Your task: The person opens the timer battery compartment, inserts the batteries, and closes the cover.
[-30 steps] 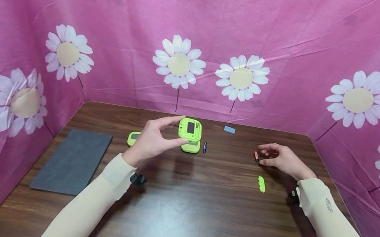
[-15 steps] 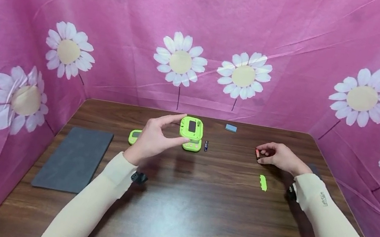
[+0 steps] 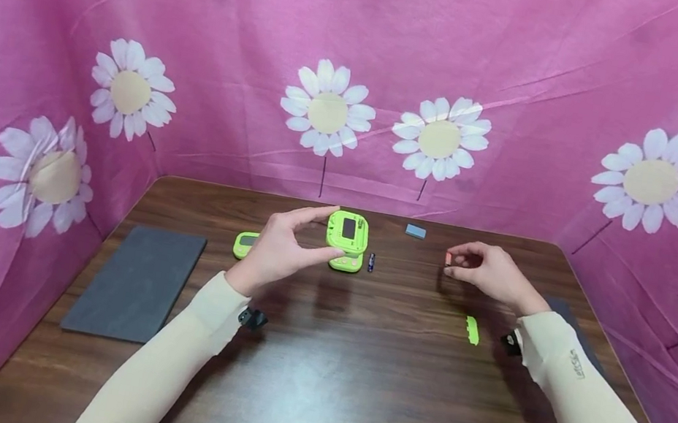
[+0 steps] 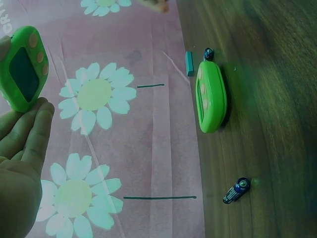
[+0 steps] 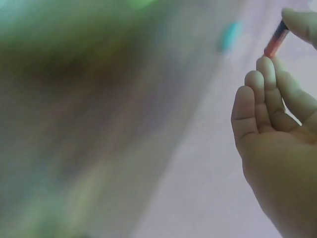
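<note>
In the head view, my left hand [image 3: 280, 246] grips a lime-green digital timer [image 3: 347, 231] off the table, its back turned towards me. The left wrist view shows that timer's grey screen [image 4: 24, 74] and round buttons. My right hand [image 3: 495, 273] pinches a red-and-black battery [image 3: 448, 259] between thumb and fingertips, above the table; its black end shows in the right wrist view. A second green timer [image 3: 345, 263] lies behind the held one, beside a dark blue battery [image 3: 371, 262]. A loose green battery cover [image 3: 472, 330] rests in front of my right hand.
Another green timer [image 3: 244, 244] lies partly behind my left hand. A further blue battery [image 4: 237, 191] shows in the left wrist view. At the back sits a blue block [image 3: 416, 231]. A dark grey pad [image 3: 134, 283] lies left; another dark pad [image 3: 573, 330] is partly under my right sleeve.
My right hand has closed on the red-and-black battery, lifted it from the table and moved slightly left with it. My left hand keeps its hold on the timer, nearly still.
</note>
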`<state>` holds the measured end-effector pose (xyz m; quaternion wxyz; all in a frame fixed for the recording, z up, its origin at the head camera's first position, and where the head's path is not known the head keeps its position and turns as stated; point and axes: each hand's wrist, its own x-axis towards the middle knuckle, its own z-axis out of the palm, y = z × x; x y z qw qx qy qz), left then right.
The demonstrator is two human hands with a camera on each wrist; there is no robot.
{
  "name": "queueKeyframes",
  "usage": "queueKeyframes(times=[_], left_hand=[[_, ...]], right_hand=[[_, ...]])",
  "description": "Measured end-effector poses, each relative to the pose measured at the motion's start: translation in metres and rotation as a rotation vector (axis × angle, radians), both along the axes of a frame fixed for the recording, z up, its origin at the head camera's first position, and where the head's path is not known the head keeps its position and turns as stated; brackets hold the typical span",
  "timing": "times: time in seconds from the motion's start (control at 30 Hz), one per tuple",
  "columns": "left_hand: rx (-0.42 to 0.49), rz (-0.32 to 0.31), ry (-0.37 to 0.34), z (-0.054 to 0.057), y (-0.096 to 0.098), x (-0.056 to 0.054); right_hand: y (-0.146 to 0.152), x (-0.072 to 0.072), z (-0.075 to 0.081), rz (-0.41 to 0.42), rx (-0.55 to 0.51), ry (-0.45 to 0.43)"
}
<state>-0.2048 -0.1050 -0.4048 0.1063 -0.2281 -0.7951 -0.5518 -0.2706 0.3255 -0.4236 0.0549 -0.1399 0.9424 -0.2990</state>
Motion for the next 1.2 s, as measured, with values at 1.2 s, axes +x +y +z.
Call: queueKeyframes(times=[1.2], left_hand=[[0.121,-0.041,0.029,-0.003,0.005,0.000]], right_hand=[[-0.158,0.059,0.092,0.287,-0.177,0.179]])
